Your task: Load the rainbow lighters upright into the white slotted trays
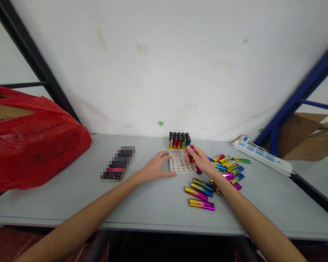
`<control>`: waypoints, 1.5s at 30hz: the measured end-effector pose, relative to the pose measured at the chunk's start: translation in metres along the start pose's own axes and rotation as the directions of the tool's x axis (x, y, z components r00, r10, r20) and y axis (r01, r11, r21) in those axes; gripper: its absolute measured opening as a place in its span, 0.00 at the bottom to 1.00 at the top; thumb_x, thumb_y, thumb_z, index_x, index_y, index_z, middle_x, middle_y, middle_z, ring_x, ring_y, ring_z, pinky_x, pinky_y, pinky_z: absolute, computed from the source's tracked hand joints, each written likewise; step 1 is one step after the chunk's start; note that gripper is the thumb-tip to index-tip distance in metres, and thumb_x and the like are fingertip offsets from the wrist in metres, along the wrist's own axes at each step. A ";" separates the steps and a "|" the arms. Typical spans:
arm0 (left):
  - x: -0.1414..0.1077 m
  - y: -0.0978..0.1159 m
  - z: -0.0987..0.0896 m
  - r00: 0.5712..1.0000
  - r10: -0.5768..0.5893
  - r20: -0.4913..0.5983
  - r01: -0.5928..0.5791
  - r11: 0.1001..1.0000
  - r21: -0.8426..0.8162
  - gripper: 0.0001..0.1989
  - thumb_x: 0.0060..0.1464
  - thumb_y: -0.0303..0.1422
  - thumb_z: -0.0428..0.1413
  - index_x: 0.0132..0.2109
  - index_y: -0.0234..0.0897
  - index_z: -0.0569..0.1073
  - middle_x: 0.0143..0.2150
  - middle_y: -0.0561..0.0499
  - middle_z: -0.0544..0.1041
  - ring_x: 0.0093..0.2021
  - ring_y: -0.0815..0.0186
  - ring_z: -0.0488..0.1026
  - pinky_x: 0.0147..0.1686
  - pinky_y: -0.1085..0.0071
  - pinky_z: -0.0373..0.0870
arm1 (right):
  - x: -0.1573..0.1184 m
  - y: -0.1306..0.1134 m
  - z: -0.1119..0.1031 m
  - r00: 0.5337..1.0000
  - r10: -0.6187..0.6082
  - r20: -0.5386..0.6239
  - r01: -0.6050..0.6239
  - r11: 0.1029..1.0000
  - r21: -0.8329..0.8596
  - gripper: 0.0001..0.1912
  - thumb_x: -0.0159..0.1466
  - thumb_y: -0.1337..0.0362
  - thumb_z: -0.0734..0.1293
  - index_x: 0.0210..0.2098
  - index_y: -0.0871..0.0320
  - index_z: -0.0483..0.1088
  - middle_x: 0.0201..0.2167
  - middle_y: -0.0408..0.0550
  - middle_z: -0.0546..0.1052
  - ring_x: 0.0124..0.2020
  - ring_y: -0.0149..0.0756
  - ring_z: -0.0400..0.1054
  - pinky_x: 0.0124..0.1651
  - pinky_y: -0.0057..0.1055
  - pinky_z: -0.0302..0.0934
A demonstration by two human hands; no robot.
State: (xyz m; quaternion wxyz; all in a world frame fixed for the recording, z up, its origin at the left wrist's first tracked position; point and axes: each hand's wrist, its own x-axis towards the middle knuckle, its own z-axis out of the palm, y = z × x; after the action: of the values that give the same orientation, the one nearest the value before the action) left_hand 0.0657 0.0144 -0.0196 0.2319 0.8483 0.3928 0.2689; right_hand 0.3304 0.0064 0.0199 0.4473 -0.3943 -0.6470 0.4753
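Observation:
A white tray (178,166) with rows of round holes lies on the table in front of me. My left hand (157,168) spans its left end, thumb along the near edge and fingers at the far corner, holding it. Above the tray's right part, my right hand (200,158) pinches a dark, shiny lighter (191,154) upright. Another magenta lighter (198,170) lies by the tray's right edge, partly under that hand. Behind the tray stands a block of upright lighters (179,141) with black tops.
Loose metallic-coloured lighters (231,166) are spread right of the tray, several (202,204) nearer me. A power strip (262,156) lies at the right. A phone (118,165) and a bulging red bag (38,145) are at the left. Cardboard (303,136) stands beyond the blue frame (274,138).

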 end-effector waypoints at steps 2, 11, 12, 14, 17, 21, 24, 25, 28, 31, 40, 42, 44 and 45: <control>0.000 0.000 0.000 1.000 0.007 -0.002 -0.007 1.000 0.001 0.40 0.50 0.57 0.76 0.63 0.42 0.78 0.72 0.39 0.72 0.72 0.43 0.73 0.77 0.48 0.67 | -0.001 0.000 0.005 0.999 0.031 -0.013 -0.031 1.000 0.004 0.36 0.64 0.22 0.67 0.37 0.50 0.67 0.20 0.33 0.60 0.20 0.33 0.54 0.24 0.31 0.56; 0.002 0.002 -0.002 1.000 0.006 -0.030 -0.006 1.000 -0.011 0.40 0.45 0.56 0.79 0.59 0.40 0.81 0.69 0.40 0.76 0.69 0.43 0.76 0.76 0.50 0.69 | -0.004 -0.002 0.011 0.954 -0.118 -0.277 -0.013 0.903 -0.430 0.36 0.66 0.28 0.61 0.20 0.50 0.54 0.19 0.39 0.56 0.25 0.33 0.51 0.31 0.34 0.46; 0.003 0.001 -0.002 0.999 0.002 -0.032 -0.003 1.000 -0.009 0.40 0.45 0.56 0.79 0.59 0.40 0.81 0.68 0.40 0.76 0.69 0.43 0.76 0.75 0.50 0.69 | -0.004 -0.002 0.011 0.947 -0.127 -0.293 -0.020 0.892 -0.452 0.34 0.66 0.30 0.61 0.20 0.50 0.54 0.19 0.39 0.56 0.25 0.33 0.51 0.31 0.35 0.46; 0.003 0.000 -0.002 0.999 0.000 -0.035 0.000 1.000 -0.008 0.39 0.43 0.55 0.80 0.58 0.40 0.82 0.68 0.40 0.77 0.68 0.43 0.77 0.75 0.50 0.70 | -0.003 -0.003 0.010 0.940 -0.140 -0.312 -0.031 0.874 -0.485 0.31 0.66 0.33 0.60 0.20 0.49 0.54 0.19 0.40 0.57 0.25 0.33 0.52 0.31 0.35 0.45; 0.003 -0.002 -0.001 0.999 0.015 -0.045 -0.016 1.000 -0.018 0.39 0.43 0.56 0.80 0.58 0.41 0.83 0.68 0.40 0.77 0.67 0.44 0.78 0.74 0.50 0.70 | -0.003 -0.003 0.009 0.938 -0.163 -0.306 -0.021 0.855 -0.518 0.29 0.66 0.36 0.58 0.20 0.50 0.55 0.19 0.40 0.59 0.25 0.34 0.54 0.31 0.35 0.46; 0.003 -0.003 -0.001 0.999 0.036 -0.038 -0.037 0.999 -0.034 0.39 0.42 0.55 0.81 0.56 0.42 0.83 0.68 0.41 0.77 0.68 0.45 0.77 0.74 0.51 0.70 | -0.005 -0.005 0.009 0.948 -0.205 -0.244 0.041 0.837 -0.545 0.28 0.72 0.37 0.59 0.26 0.51 0.61 0.21 0.40 0.66 0.27 0.36 0.61 0.33 0.34 0.52; 0.002 -0.003 -0.003 0.999 0.041 -0.014 -0.041 0.998 -0.045 0.39 0.42 0.55 0.81 0.57 0.42 0.83 0.69 0.40 0.76 0.70 0.45 0.75 0.75 0.50 0.68 | -0.007 -0.006 0.010 0.976 -0.182 -0.117 0.092 0.839 -0.536 0.24 0.77 0.40 0.57 0.35 0.51 0.65 0.25 0.41 0.72 0.29 0.39 0.68 0.35 0.34 0.59; 0.002 -0.003 -0.004 0.999 0.042 -0.004 -0.042 0.998 -0.050 0.40 0.42 0.54 0.81 0.57 0.42 0.83 0.69 0.40 0.76 0.70 0.45 0.74 0.75 0.50 0.68 | -0.007 -0.006 0.011 0.978 -0.195 -0.069 0.127 0.830 -0.543 0.24 0.78 0.41 0.56 0.36 0.51 0.65 0.27 0.43 0.75 0.31 0.40 0.70 0.37 0.34 0.61; 0.002 -0.002 -0.006 0.998 0.053 0.025 -0.051 0.997 -0.061 0.40 0.43 0.54 0.81 0.59 0.42 0.82 0.70 0.40 0.75 0.71 0.44 0.73 0.76 0.50 0.67 | -0.007 -0.004 0.012 0.955 -0.295 0.035 0.252 0.743 -0.620 0.24 0.80 0.42 0.57 0.36 0.51 0.66 0.34 0.49 0.78 0.38 0.43 0.73 0.43 0.36 0.65; 0.002 -0.002 -0.008 0.997 0.064 0.049 -0.061 0.996 -0.068 0.40 0.43 0.54 0.81 0.60 0.43 0.82 0.71 0.41 0.75 0.72 0.44 0.72 0.76 0.50 0.66 | -0.006 0.000 0.014 0.956 -0.287 0.056 0.244 0.679 -0.692 0.23 0.81 0.44 0.59 0.35 0.51 0.67 0.28 0.45 0.76 0.32 0.42 0.72 0.39 0.35 0.63; 0.003 0.000 -0.010 0.996 0.068 0.052 -0.062 0.993 -0.102 0.39 0.43 0.55 0.80 0.58 0.42 0.82 0.70 0.40 0.76 0.73 0.44 0.72 0.76 0.49 0.65 | 0.003 0.010 0.015 0.965 -0.224 0.134 0.256 0.705 -0.661 0.17 0.82 0.51 0.63 0.40 0.53 0.71 0.37 0.51 0.85 0.38 0.43 0.79 0.44 0.35 0.65; 0.003 0.001 -0.010 0.996 0.067 0.056 -0.061 0.993 -0.098 0.39 0.43 0.55 0.80 0.58 0.43 0.82 0.69 0.41 0.77 0.72 0.45 0.73 0.75 0.49 0.67 | 0.006 0.011 0.016 0.961 -0.227 0.158 0.272 0.676 -0.685 0.17 0.81 0.50 0.64 0.41 0.54 0.72 0.37 0.51 0.84 0.39 0.44 0.78 0.45 0.35 0.66; 0.004 0.001 -0.011 0.996 0.065 0.062 -0.059 0.994 -0.089 0.39 0.44 0.54 0.81 0.58 0.42 0.82 0.69 0.41 0.77 0.71 0.45 0.73 0.75 0.49 0.67 | 0.007 0.013 0.018 0.955 -0.230 0.187 0.293 0.642 -0.708 0.16 0.81 0.51 0.65 0.43 0.54 0.74 0.39 0.52 0.84 0.41 0.44 0.77 0.46 0.36 0.66; 0.004 0.002 -0.011 0.996 0.063 0.062 -0.057 0.995 -0.084 0.39 0.43 0.53 0.81 0.59 0.42 0.82 0.68 0.41 0.77 0.71 0.45 0.73 0.75 0.50 0.68 | 0.008 0.014 0.019 0.953 -0.231 0.196 0.300 0.623 -0.722 0.15 0.81 0.52 0.65 0.43 0.54 0.74 0.40 0.52 0.84 0.41 0.44 0.77 0.47 0.36 0.66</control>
State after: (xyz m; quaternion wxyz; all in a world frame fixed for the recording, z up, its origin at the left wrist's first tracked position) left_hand 0.0618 0.0181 -0.0094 0.2708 0.8577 0.3481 0.2643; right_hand 0.3114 0.0123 0.0047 0.2843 -0.4220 -0.8533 0.1141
